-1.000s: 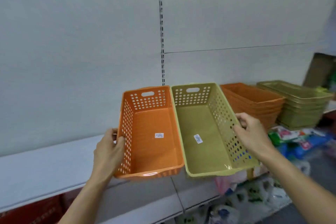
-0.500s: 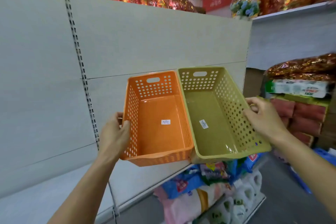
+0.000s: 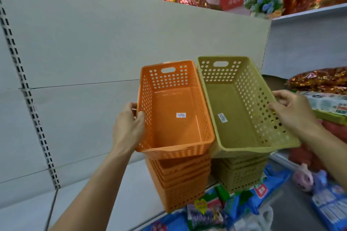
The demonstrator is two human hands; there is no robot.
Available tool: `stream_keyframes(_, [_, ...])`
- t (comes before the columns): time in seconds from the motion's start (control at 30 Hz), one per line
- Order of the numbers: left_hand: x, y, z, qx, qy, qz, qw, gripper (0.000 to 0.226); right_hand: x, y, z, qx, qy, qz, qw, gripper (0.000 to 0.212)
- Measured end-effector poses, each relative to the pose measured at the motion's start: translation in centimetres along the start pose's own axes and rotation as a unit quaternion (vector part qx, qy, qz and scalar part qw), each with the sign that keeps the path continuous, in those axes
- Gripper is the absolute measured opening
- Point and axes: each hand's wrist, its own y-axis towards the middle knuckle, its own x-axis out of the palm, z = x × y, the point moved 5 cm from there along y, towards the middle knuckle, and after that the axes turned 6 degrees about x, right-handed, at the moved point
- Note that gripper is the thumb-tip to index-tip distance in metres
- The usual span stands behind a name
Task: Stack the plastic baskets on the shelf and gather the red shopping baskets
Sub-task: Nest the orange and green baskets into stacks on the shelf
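Both baskets had travelled right along the shelf since half a second before, and now hung directly over the two stacks, which had not been in sight a moment earlier. From where I stood, the left hand [image 3: 127,129] was closed on the orange basket [image 3: 174,116], thumb hooked over the left rim and inside the perforated wall, the other fingers wrapped round the outside. The right hand [image 3: 293,116] held the green basket [image 3: 242,110] the same way on its right rim, fingers curled over the edge with their tips against the holed wall.

The two baskets were side by side, long walls touching or very nearly so, both open side up and tipped a little toward the person. A white price sticker sat on each floor.

Under the orange one stood the orange stack [image 3: 180,187], its top rim just below the held basket's bottom; I could not tell whether they were touching. The green stack [image 3: 242,174] sat likewise beneath the green one, on the white shelf [image 3: 116,202]. Bagged goods [image 3: 210,214] lay lower down, below the shelf edge.
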Motion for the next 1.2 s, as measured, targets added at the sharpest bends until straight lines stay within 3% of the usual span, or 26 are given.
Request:
stream_keyframes(0.13, [2.2,0.6,-0.1,-0.025,0.038,0.01,0.999,0.023,0.2,4.6,2.2,-0.003,-0.005,-0.012,1.0,0.031])
stream_keyframes(0.27, [4.0,0.3,-0.6,-0.077,0.086,0.019,0.993,0.023,1.0,8.7,5.1,-0.004,-0.002,-0.03,1.0,0.028])
stream_keyframes(0.57, [6.6,-2.0,-1.7,-0.174,0.19,0.036,0.965,0.016,4.8,14.6,11.4,-0.007,-0.057,-0.15,0.987,0.014])
stream_keyframes(0.7, [7.1,-2.7,-1.7,-0.2,0.207,0.028,0.957,0.034,6.7,15.2,13.7,0.002,-0.083,-0.182,0.98,0.02])
stream_keyframes(0.93, [8.6,-3.7,-1.6,-0.23,0.16,0.018,0.96,0.041,8.5,14.8,15.1,0.001,-0.072,-0.216,0.974,0.023])
stream_keyframes(1.07, [9.2,-5.1,-2.2,-0.232,0.112,0.009,0.966,0.044,9.4,13.8,15.7,-0.004,-0.082,-0.311,0.947,0.024])
stream_keyframes(1.2, [9.6,-6.6,-3.5,-0.243,0.077,-0.011,0.967,0.055,8.8,10.6,14.0,-0.118,-0.176,-0.27,0.939,0.048])
